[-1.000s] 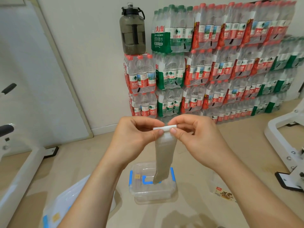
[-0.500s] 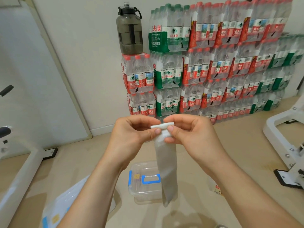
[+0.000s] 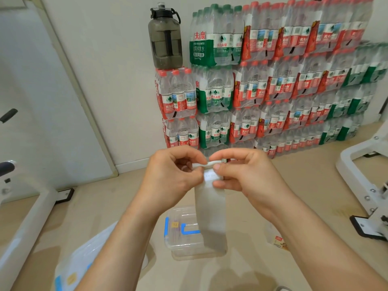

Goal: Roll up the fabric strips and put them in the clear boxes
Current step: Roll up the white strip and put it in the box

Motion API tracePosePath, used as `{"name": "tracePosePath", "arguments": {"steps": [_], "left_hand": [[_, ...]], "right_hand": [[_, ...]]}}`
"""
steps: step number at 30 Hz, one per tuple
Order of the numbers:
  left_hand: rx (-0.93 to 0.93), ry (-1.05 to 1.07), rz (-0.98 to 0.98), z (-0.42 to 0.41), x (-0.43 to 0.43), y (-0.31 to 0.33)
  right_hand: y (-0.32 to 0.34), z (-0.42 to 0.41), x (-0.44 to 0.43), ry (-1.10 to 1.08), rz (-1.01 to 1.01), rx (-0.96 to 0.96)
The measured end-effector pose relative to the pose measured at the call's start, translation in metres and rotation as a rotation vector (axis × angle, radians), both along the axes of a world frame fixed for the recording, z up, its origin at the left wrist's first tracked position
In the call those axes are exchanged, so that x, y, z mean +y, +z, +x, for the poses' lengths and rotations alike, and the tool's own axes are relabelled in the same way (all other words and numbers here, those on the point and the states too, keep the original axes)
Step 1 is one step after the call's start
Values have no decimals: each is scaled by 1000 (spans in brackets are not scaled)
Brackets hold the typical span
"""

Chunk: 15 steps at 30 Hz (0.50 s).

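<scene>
A pale grey-white fabric strip [image 3: 211,215] hangs straight down in front of me, its top end curled into a small roll between my fingers. My left hand [image 3: 170,175] pinches the roll's left end and my right hand [image 3: 245,175] pinches its right end and the layer just below. Beneath the strip, a clear box [image 3: 184,236] with blue clips sits on the floor; the strip's lower end hangs in front of it. A second clear box [image 3: 84,261] with blue clips lies at the lower left, partly behind my left forearm.
Stacked packs of water bottles [image 3: 273,85] line the wall ahead, with a dark jug [image 3: 165,38] on top. White machine frames stand at the left [image 3: 27,215] and right [image 3: 365,177]. A small packet [image 3: 277,241] lies on the beige floor to the right of the box.
The view has tipped down slightly. My fingers have kept turning the top of the strip; the hanging end has swung a little right, over the box's right side.
</scene>
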<state>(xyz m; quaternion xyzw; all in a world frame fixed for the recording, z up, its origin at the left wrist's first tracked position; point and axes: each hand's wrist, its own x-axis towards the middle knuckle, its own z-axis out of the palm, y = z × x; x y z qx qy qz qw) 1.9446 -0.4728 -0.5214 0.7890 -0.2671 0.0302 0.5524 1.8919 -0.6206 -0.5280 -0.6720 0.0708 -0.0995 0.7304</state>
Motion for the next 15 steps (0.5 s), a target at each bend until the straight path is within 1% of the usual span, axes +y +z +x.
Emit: {"name": "tracePosePath", "arguments": {"steps": [5, 8, 12, 15], "left_hand": [[26, 5, -33, -2, -1, 2], [40, -22, -47, 1, 0, -1], [179, -171, -109, 3, 5, -2], [220, -147, -124, 2, 4, -2]], "right_hand": [[-1, -1, -2, 65, 108, -9], [-3, -1, -1, 49, 89, -22], [-2, -1, -3, 14, 55, -59], [-2, 0, -3, -8, 24, -70]]}}
